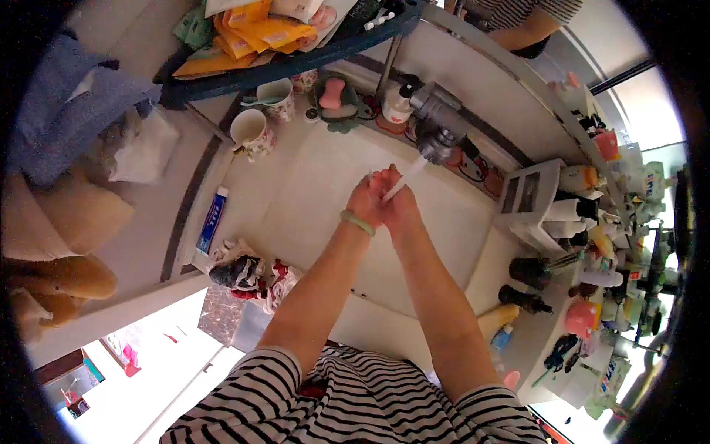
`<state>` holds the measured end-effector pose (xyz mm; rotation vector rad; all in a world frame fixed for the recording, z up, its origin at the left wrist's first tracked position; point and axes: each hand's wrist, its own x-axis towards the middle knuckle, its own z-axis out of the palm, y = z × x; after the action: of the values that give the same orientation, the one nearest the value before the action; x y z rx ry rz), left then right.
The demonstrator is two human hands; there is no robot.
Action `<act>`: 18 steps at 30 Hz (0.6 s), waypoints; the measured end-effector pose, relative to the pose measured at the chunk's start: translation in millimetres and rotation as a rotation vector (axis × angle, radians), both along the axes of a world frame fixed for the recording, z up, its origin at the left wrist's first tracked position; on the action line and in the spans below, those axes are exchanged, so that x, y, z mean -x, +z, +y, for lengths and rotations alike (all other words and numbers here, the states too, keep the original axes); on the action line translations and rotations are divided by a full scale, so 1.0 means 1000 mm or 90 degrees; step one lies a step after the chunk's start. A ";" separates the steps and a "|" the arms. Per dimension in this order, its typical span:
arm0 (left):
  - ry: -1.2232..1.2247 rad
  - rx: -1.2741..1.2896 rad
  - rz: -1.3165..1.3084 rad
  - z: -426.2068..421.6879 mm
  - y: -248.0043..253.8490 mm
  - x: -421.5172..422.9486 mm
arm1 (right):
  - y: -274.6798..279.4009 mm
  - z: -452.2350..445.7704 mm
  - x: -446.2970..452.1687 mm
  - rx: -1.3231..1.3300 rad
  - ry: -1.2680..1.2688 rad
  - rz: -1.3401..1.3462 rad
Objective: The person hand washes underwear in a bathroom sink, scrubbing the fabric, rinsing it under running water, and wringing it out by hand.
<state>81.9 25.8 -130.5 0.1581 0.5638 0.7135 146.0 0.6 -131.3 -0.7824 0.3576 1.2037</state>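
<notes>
Presently we hold our left hand (364, 203) and right hand (400, 205) cupped together just in front of the faucet (436, 103), touching each other; neither is clenched, and we see no solid object grasped in them; a stream of water (405, 180) slants from the faucet into our hands, above the white sink (310, 200); a pale green bracelet (359, 222) circles our left wrist.

Just left of the faucet we have a white pump bottle (396, 112), its contents hidden; farther left of it, a dark green soap dish (344, 126) holds a pink bar (332, 94) and a paler piece; well left of the faucet stand two patterned cups, the far cup (282, 111) with a toothbrush (264, 101) across its rim, the near cup (258, 143) pale inside, though we cannot tell what lies at its bottom; above these, left of the faucet, a dark blue shelf (296, 68) carries piled orange packets (255, 37); right of the faucet we have a white drawer unit (534, 181) with bottles (563, 210) beside it, its contents too hidden to tell.
</notes>
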 end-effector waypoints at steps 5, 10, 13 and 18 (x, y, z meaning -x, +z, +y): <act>0.020 -0.423 -0.010 0.006 -0.041 -0.012 | 0.026 0.011 0.008 0.012 -0.006 -0.013; -0.084 0.070 -0.390 -0.012 0.002 0.002 | 0.018 -0.015 0.004 0.083 0.293 -0.573; -0.116 0.179 -0.251 -0.025 0.017 -0.003 | 0.054 -0.020 0.011 0.380 0.494 -1.094; -0.077 -0.006 0.006 -0.033 0.016 -0.008 | 0.026 -0.028 -0.023 0.376 0.263 -1.290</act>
<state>90.0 -7.4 -114.8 0.2037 0.5549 0.5978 168.9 -27.3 -105.3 -2.1949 -1.2236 0.1338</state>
